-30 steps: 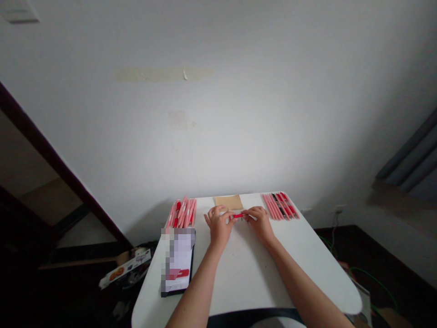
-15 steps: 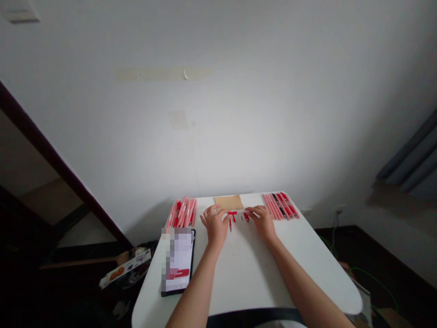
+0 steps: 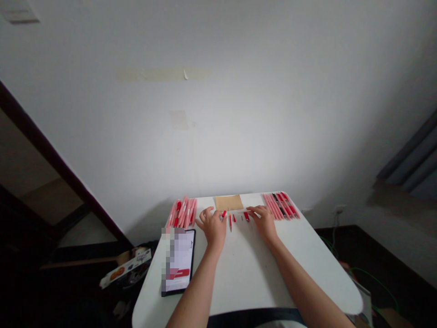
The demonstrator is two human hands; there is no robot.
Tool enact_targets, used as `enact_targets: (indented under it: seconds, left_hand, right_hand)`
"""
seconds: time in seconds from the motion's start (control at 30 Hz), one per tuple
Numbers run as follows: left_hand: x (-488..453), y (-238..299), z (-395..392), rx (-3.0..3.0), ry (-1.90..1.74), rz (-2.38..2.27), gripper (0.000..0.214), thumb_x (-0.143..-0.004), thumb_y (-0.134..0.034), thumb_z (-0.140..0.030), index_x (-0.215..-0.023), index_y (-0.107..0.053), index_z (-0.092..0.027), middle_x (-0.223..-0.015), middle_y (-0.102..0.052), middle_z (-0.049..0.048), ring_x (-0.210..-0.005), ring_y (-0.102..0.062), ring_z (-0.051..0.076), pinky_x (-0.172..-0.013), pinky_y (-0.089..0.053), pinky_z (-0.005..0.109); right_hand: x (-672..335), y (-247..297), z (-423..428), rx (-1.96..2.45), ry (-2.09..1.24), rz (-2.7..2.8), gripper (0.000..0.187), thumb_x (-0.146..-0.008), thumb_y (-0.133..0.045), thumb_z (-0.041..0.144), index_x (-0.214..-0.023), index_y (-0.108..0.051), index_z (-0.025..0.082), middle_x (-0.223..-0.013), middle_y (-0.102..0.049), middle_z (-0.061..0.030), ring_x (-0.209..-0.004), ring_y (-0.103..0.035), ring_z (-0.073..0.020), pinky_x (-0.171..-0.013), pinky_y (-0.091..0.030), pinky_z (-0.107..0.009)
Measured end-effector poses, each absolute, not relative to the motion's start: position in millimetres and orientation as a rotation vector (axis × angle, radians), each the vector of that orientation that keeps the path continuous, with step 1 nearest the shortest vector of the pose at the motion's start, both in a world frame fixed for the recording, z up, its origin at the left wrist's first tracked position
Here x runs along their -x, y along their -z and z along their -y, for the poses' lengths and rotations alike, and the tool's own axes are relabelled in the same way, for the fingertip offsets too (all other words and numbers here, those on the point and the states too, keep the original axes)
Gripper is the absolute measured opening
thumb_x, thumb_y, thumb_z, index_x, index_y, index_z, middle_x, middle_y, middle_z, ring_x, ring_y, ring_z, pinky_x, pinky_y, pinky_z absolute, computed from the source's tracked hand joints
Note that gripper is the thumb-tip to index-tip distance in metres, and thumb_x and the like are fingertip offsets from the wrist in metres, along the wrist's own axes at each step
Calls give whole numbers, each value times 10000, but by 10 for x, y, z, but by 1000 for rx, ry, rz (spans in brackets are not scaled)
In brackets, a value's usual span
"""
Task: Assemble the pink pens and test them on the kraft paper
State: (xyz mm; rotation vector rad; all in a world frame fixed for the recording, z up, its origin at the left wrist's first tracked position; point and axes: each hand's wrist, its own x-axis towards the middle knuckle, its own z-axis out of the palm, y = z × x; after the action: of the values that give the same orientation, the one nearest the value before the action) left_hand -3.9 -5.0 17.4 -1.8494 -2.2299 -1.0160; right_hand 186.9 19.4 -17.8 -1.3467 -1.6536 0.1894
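Observation:
My left hand [image 3: 212, 224] rests on the white table [image 3: 246, 273] with a small red pen part [image 3: 224, 213] pinched at its fingertips. My right hand [image 3: 263, 220] lies a little to the right, its fingers touching a pale pen barrel [image 3: 241, 212] on the table. Between my hands several small red pen pieces [image 3: 239, 217] lie apart in a row. A tan card [image 3: 228, 202] sits just beyond them.
A pile of pink and red pens [image 3: 182, 212] lies at the table's far left, and a neat row of pens [image 3: 280, 205] at the far right. A tablet [image 3: 179, 262] lies near the left edge. A box [image 3: 124, 269] sits on the dark floor to the left.
A second ago both hands held one red pen together. They have moved apart, and the pen now lies in separate pieces on the table between them.

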Motion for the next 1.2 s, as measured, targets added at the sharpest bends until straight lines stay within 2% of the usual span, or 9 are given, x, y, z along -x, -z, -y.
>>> enact_targets:
  seconds: [0.4, 0.67, 1.2]
  left_hand:
    - [56, -128, 34, 1827, 905, 2157, 124, -763, -635, -313, -845, -705, -254, -1207, -553, 63, -1191, -388, 296, -1028, -231, 608]
    - [45, -131, 50, 1805, 867, 2151, 120, -753, -630, -298, -833, -703, -247, -1200, -557, 61, -1202, -378, 291, -1060, -155, 641]
    - [38, -173, 72, 1844, 883, 2167, 134, -768, -624, -320, -859, -699, -257, -1224, -542, 66, -1203, -371, 296, -1059, -161, 642]
  right_hand:
    - [-1864, 174, -192, 1370, -186, 1665, 240, -884, -532, 374, -933, -743, 270, -866, -709, -61, -915, -566, -252, -851, -376, -380]
    - [-1867, 171, -188, 1387, -202, 1668, 231, -881, -534, 367, -942, -738, 275, -865, -710, -52, -922, -565, -251, -847, -376, -374]
    - [-1859, 161, -176, 1381, -224, 1673, 278, -885, -509, 407, -954, -736, 261, -880, -705, -62, -931, -554, -249, -865, -362, -385]
